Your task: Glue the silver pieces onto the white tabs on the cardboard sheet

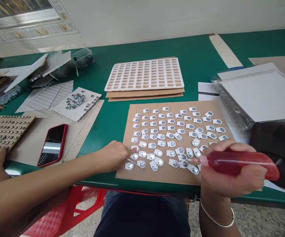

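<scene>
My right hand (223, 186) grips a translucent red plastic bottle (241, 160), its tip near the white tags (161, 144) with round silvery centres on the brown cardboard sheet (167, 174). My left hand (116, 154) is curled at the sheet's left edge; its grip I cannot tell.

Before me on the green tabletop (107, 131): brown rectangular cardboard sheet (184, 141), small white tags with round silver discs (162, 127) across it. Behind it, white plastic grid tray (144, 88) on flat brown cardboard pieces (144, 94). Left, red-cased rectangular phone (53, 144). Right, black bulky item (275, 141).
</scene>
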A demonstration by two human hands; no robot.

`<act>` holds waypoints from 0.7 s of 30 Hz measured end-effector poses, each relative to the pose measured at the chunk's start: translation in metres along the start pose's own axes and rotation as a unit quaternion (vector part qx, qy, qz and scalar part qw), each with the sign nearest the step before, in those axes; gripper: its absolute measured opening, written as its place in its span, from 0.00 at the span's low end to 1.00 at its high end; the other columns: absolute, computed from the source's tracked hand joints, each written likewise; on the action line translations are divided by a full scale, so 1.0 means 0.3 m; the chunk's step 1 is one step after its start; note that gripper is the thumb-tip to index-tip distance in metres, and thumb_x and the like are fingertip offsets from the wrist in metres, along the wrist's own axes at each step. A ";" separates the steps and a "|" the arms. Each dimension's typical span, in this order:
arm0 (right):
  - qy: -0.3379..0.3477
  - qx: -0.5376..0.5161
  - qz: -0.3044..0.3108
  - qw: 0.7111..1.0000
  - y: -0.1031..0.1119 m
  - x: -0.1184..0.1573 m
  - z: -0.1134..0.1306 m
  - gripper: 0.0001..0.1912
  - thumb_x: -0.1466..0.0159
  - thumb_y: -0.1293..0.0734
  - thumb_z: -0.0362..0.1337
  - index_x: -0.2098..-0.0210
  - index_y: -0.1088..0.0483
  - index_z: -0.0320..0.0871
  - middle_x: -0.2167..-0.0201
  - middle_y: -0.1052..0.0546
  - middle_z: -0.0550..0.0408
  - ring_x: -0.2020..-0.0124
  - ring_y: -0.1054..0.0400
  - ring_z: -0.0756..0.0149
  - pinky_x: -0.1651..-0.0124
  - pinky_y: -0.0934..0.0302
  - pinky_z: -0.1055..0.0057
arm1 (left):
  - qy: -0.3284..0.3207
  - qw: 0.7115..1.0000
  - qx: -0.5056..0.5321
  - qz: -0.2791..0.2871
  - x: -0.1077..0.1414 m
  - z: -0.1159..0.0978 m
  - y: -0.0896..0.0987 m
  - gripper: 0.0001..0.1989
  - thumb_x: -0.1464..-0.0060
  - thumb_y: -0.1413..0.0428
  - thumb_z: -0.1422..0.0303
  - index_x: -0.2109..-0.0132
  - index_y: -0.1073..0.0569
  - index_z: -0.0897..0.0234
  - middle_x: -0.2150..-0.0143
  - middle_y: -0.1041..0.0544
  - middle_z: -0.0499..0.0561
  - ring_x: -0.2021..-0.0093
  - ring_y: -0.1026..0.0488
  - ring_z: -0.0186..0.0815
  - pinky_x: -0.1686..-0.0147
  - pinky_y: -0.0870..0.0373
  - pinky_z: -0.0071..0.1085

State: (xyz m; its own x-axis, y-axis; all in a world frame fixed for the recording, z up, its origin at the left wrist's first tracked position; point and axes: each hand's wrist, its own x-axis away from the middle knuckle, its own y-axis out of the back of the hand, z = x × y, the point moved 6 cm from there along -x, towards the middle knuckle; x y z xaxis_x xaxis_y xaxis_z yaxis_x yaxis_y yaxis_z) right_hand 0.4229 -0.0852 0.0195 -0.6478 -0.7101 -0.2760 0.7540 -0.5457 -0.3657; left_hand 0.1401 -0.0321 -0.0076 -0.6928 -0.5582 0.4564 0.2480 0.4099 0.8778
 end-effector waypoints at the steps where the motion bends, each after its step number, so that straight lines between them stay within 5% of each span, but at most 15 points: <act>1: 0.010 -0.019 -0.004 1.000 -0.002 -0.004 -0.003 0.18 0.42 0.43 0.53 0.66 0.34 0.46 0.74 0.37 0.56 0.78 0.39 0.68 0.86 0.45 0.73 | 0.003 1.000 0.002 0.004 0.001 0.001 0.002 0.23 0.51 0.51 0.76 0.47 0.29 0.61 0.73 0.23 0.53 0.74 0.27 0.39 0.74 0.39 0.30; 11: 0.033 -0.063 -0.038 0.997 0.010 -0.009 -0.026 0.13 0.41 0.42 0.47 0.68 0.35 0.44 0.75 0.35 0.58 0.79 0.38 0.70 0.83 0.45 0.73 | 0.027 0.993 0.018 -0.113 0.049 -0.013 0.021 0.23 0.44 0.55 0.72 0.41 0.35 0.62 0.65 0.22 0.50 0.67 0.26 0.36 0.69 0.35 0.29; 21: 0.041 -0.056 -0.035 0.997 0.008 -0.004 -0.016 0.14 0.40 0.44 0.47 0.67 0.35 0.44 0.75 0.37 0.57 0.80 0.38 0.70 0.82 0.47 0.73 | -0.056 0.995 -0.057 -0.057 0.084 -0.078 -0.033 0.22 0.43 0.56 0.74 0.42 0.35 0.63 0.66 0.21 0.53 0.70 0.25 0.36 0.74 0.37 0.28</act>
State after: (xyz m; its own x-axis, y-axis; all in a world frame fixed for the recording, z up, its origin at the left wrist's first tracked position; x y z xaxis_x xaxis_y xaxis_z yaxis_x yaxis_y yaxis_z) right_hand 0.4251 -0.0837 0.0147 -0.7081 -0.6310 -0.3170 0.6931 -0.5355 -0.4825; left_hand 0.1360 -0.0672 -0.0015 -0.7903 -0.5097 0.3400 0.2348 0.2606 0.9364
